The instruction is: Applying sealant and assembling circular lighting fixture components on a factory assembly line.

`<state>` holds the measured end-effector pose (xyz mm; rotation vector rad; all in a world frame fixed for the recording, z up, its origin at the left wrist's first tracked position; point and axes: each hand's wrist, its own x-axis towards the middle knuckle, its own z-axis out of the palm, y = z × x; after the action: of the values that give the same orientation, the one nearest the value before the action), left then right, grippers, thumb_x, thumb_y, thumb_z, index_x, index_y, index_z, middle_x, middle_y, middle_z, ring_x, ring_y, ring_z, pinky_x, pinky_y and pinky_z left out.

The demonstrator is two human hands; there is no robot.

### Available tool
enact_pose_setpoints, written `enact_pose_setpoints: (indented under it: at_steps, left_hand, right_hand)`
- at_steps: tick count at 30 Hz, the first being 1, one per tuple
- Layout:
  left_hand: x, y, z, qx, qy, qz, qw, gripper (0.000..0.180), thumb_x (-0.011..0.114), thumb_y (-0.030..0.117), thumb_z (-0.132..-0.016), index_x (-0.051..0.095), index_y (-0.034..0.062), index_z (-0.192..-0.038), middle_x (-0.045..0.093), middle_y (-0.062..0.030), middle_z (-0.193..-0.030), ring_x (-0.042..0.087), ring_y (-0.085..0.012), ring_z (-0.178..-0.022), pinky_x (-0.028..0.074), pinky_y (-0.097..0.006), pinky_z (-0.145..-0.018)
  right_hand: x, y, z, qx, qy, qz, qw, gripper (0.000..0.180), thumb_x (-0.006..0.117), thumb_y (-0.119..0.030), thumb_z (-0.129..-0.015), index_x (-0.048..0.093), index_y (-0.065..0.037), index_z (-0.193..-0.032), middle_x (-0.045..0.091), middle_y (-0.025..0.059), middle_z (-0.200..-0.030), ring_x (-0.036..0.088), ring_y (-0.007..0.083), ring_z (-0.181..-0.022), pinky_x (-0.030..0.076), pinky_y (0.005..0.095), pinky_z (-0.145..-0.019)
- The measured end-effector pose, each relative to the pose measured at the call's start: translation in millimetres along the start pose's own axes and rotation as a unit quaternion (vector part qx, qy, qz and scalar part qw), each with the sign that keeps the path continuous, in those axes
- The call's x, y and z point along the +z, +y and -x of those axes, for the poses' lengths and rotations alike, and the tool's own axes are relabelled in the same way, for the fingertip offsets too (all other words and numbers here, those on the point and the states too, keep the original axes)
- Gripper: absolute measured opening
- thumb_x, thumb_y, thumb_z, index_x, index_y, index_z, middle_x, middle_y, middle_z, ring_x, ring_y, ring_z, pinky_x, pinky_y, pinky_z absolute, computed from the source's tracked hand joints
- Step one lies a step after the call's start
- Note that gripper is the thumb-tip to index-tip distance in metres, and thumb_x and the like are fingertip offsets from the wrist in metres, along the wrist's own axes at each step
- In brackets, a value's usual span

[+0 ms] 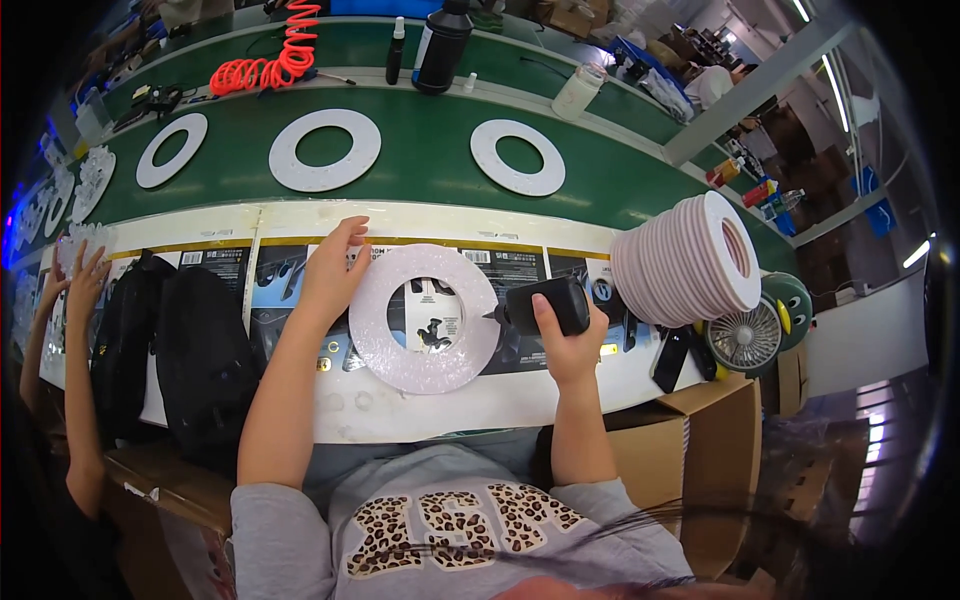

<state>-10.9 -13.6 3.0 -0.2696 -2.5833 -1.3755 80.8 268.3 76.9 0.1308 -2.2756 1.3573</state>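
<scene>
A flat white ring (378, 318) lies on the bench before me, its surface speckled with small shiny marks. In my right hand (572, 345) is a black squeeze bottle (548, 306), tipped sideways. Its thin nozzle points left, at the right part of the ring; whether the tip touches cannot be made out. My left hand (338, 262) is at the ring's upper left edge, thumb and fingers apart, with nothing visible in it. To the right, a thick stack of similar rings (680, 262) leans over on its side.
Beside the stack stand a small fan (743, 338) and a black phone-like object (670, 360). Three separate rings, one a white ring (325, 178), lie on the green belt (420, 170) beyond. Black bags (205, 350) sit at left, near another person's hands (85, 275).
</scene>
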Motion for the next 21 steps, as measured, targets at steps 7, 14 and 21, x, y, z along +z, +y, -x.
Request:
enact_pose_setpoints:
  at_steps: [7,14,21]
  left_hand:
    - [-0.3,-1.9,0.3,-0.007,-0.001,0.01,1.0,0.036,0.059,0.011,-0.087,0.05,0.0079,-0.122,0.063,-0.0144,-0.111,0.062,-0.0257,-0.101,0.048,-0.035,-0.088]
    - [0.1,-1.4,-1.1,-0.006,-0.003,0.01,1.0,0.036,0.059,0.011,-0.087,0.05,0.0079,-0.122,0.063,-0.0144,-0.111,0.062,-0.0257,-0.101,0.048,-0.035,-0.088]
    - [-0.8,0.2,-0.6,-0.013,-0.004,0.009,1.0,0.036,0.059,0.011,-0.087,0.051,0.0077,-0.122,0.063,-0.0141,-0.111,0.062,-0.0256,-0.101,0.048,-0.035,-0.087]
  right_hand:
    - [2.7,-1.2,1.9,0.004,-0.008,-0.016,1.0,0.016,0.069,-0.013,-0.083,0.064,0.002,-0.086,0.064,0.0047,-0.073,0.055,0.0095,-0.066,0.045,0.0242,-0.063]
    - [5.2,-0.5,1.4,0.009,-0.007,-0.015,1.0,0.018,0.068,-0.015,-0.084,0.064,0.002,-0.085,0.063,0.0044,-0.072,0.054,0.0093,-0.065,0.044,0.0241,-0.061]
    - [6.3,4.4,1.3,0.009,-0.009,-0.003,1.0,0.019,0.069,-0.016,-0.083,0.065,0.002,-0.087,0.065,0.0095,-0.073,0.06,0.015,-0.063,0.048,0.027,-0.06]
